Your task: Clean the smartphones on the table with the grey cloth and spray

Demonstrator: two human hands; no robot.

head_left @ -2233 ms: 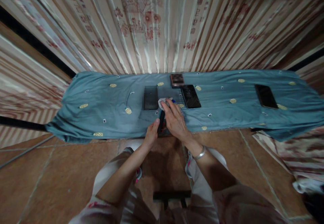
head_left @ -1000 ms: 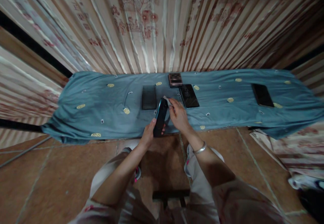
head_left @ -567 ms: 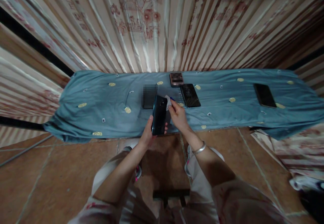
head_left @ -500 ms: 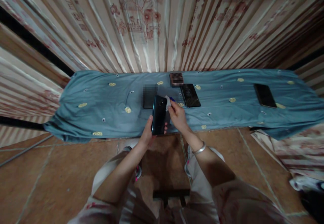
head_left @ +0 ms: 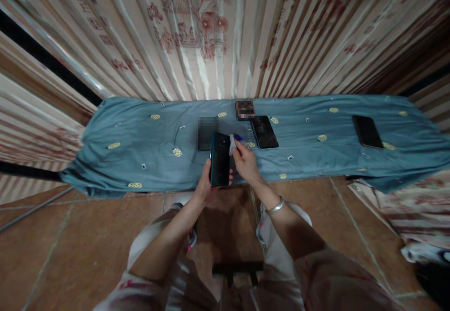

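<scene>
A dark blue smartphone [head_left: 220,160] is held upright in my left hand [head_left: 204,179], its back with the camera bump turned toward me. The thumb lies along its left edge and fingertips show at its right edge. My right hand [head_left: 247,162] pinches a small whitish cloth [head_left: 232,144] against the phone's upper right edge. Close to those fingertips is a small blue thing [head_left: 238,137], its kind too small to make out. Behind the held phone lies a dark flat rectangular object [head_left: 207,133], partly blurred out.
Blue patterned fabric [head_left: 161,170] covers a long low surface. On it lie a black phone [head_left: 265,132] with a marked screen, another black phone [head_left: 367,132] at the right, and a small blurred box [head_left: 245,109]. A pleated curtain [head_left: 211,76] hangs behind.
The held phone has turned slightly, so more of its back faces me. Both hands keep nearly the same place and grip.
</scene>
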